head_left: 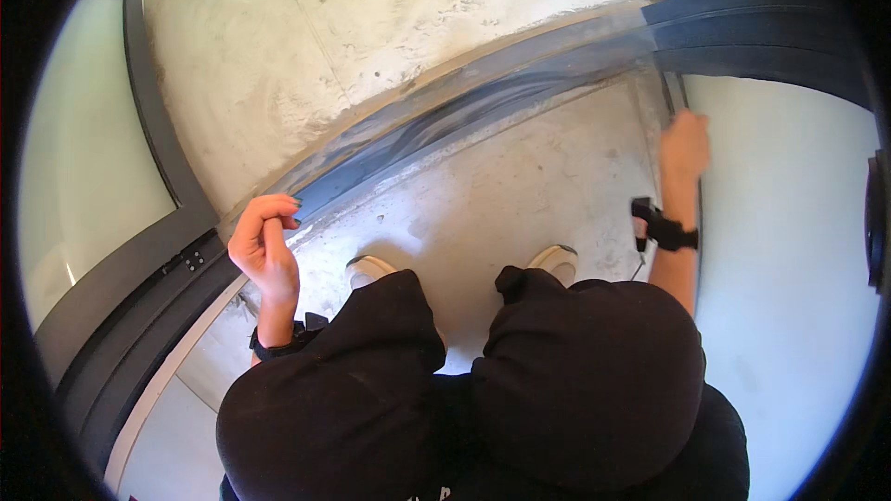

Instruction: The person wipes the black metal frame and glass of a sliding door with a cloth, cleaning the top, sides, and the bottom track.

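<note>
My left hand (264, 246) hangs in the air beside my left knee. Its fingers are curled in toward the thumb, and nothing shows between them. On the right, my right arm reaches forward along the edge of a pale door panel (789, 250). My right hand (685, 144) is closed and somewhat blurred at the panel's dark edge strip (672, 97); whatever it may hold is hidden. A black band with a small device (664, 227) sits on the right wrist, and another black band (283, 341) circles the left wrist.
A dark metal floor track (436, 125) curves across in front of my shoes (555, 264). Rough concrete floor (390, 9) lies beyond it. At the left stands a dark-framed, frosted panel (88, 148). My bent knees in black trousers (585, 371) fill the lower middle.
</note>
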